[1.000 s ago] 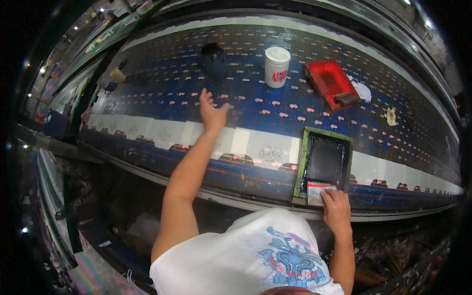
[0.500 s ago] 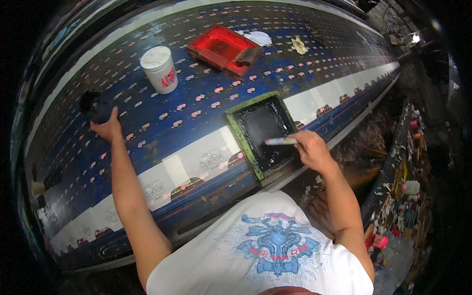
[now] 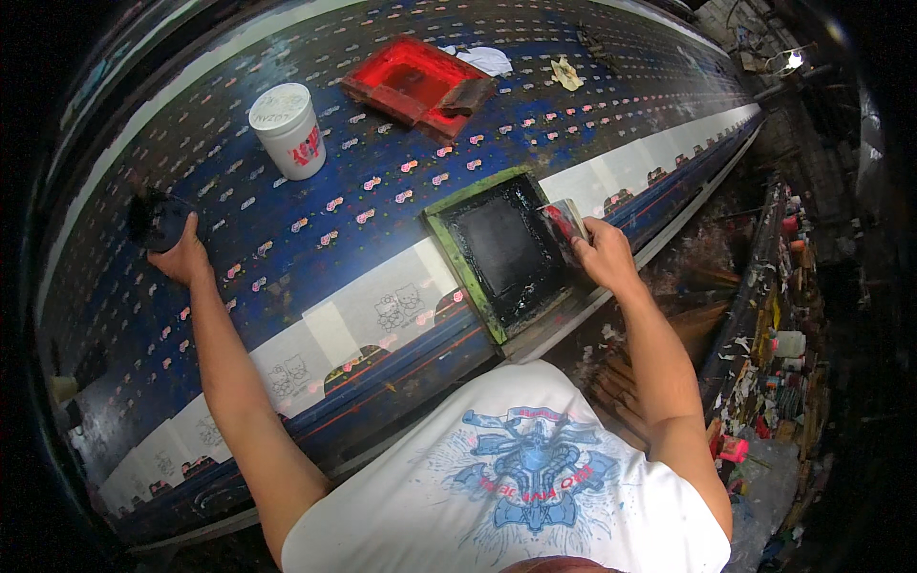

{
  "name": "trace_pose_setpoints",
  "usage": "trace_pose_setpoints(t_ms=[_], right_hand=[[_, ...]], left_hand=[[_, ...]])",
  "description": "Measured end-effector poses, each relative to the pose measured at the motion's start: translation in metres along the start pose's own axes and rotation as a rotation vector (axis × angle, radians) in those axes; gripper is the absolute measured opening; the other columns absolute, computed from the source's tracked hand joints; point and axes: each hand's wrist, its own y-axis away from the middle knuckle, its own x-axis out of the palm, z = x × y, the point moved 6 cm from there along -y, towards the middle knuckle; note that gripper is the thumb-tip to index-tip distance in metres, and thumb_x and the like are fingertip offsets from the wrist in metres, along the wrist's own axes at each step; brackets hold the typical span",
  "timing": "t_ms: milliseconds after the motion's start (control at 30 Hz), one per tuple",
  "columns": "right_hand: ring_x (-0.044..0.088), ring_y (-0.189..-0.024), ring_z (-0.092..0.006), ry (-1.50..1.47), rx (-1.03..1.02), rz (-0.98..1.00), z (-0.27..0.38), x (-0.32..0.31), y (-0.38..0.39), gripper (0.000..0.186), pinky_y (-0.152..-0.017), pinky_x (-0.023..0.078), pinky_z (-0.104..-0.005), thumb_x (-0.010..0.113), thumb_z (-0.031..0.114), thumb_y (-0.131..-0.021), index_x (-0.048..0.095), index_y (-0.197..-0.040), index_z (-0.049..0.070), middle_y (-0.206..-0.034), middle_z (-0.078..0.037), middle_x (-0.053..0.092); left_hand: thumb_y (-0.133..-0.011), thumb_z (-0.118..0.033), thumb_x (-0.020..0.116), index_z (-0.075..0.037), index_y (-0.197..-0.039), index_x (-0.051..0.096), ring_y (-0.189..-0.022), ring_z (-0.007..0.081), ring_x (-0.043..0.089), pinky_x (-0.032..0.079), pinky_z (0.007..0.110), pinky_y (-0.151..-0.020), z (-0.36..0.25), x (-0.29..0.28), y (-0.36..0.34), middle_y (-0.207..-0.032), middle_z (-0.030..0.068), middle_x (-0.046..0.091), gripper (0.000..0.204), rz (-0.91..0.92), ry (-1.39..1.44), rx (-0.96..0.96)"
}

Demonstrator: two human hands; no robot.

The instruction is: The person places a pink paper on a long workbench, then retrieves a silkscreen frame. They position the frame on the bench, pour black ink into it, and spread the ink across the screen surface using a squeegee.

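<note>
My left hand reaches far to the left, its thumb and fingers curled round a dark, ink-blackened container. In my right hand is a flat squeegee, its broad side streaked red and grey. It is tilted up over the right edge of a green-bordered printing screen. Black ink coats the inside of the screen, thicker along its edges. The screen lies across a strip of white sheets along the near side of the long table; the sheet left of it bears a line drawing of cartoon figures.
Beyond the screen on the dark blue, print-speckled table stand a white lidded tub and a red-inked frame. A white cloth and a crumpled yellowish scrap lie farther back. Cluttered debris fills the right side.
My right hand has turned the squeegee from edge-on over the screen's middle to broad side showing at its right edge. My left hand still grips the container.
</note>
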Motion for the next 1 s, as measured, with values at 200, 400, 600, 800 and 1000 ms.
trace_pose_setpoints(t_ms=[200,400,600,800,1000], right_hand=[[0.073,-0.113,-0.0511,-0.033,-0.003,0.084,-0.012,0.005,-0.016,0.038,-0.098,0.056,-0.0565,0.075,0.022,-0.099,0.074,-0.13,0.0,-0.117,-0.032,0.077],[0.073,-0.12,-0.0497,-0.152,-0.115,0.024,-0.021,0.009,-0.011,0.065,-0.104,0.056,-0.0535,0.079,0.025,-0.1,0.057,-0.158,0.004,-0.131,-0.03,0.075],[0.067,-0.131,-0.0447,-0.049,-0.403,-0.256,-0.02,-0.02,0.0,0.067,-0.114,0.051,-0.0513,0.081,0.021,-0.097,0.058,-0.156,-0.002,-0.145,-0.027,0.069],[0.068,-0.129,-0.046,-0.429,-0.942,-0.456,0.018,-0.088,0.054,0.058,-0.111,0.053,-0.0507,0.082,0.028,-0.099,0.067,-0.143,-0.006,-0.142,-0.028,0.07],[0.073,-0.123,-0.042,-0.645,-1.294,-0.334,0.043,-0.085,0.109,0.068,-0.101,0.061,-0.0511,0.09,0.047,-0.091,0.07,-0.14,0.004,-0.144,-0.027,0.067]], left_hand=[[-0.071,-0.024,0.107,0.007,-0.149,0.052,-0.136,0.0369,0.064,0.046,0.045,-0.122,-0.019,-0.025,0.013,-0.148,0.0229,0.064,0.101,-0.008,0.086,0.044],[-0.072,-0.018,0.104,0.004,-0.153,0.051,-0.138,0.035,0.062,0.043,0.042,-0.124,-0.084,-0.072,0.081,-0.151,0.0205,0.063,0.1,0.183,0.134,0.271],[-0.072,-0.002,0.098,-0.001,-0.152,0.052,-0.133,0.0262,0.066,0.05,0.041,-0.117,-0.154,-0.113,0.196,-0.145,0.0143,0.066,0.092,0.427,0.241,0.405],[-0.071,-0.01,0.104,-0.002,-0.152,0.052,-0.13,0.0315,0.067,0.053,0.043,-0.116,-0.206,-0.117,0.31,-0.143,0.0172,0.067,0.097,0.52,0.211,0.7],[-0.076,-0.014,0.1,-0.004,-0.143,0.059,-0.131,0.0395,0.066,0.049,0.05,-0.115,-0.276,-0.112,0.391,-0.143,0.0191,0.069,0.08,0.575,0.087,1.088]])
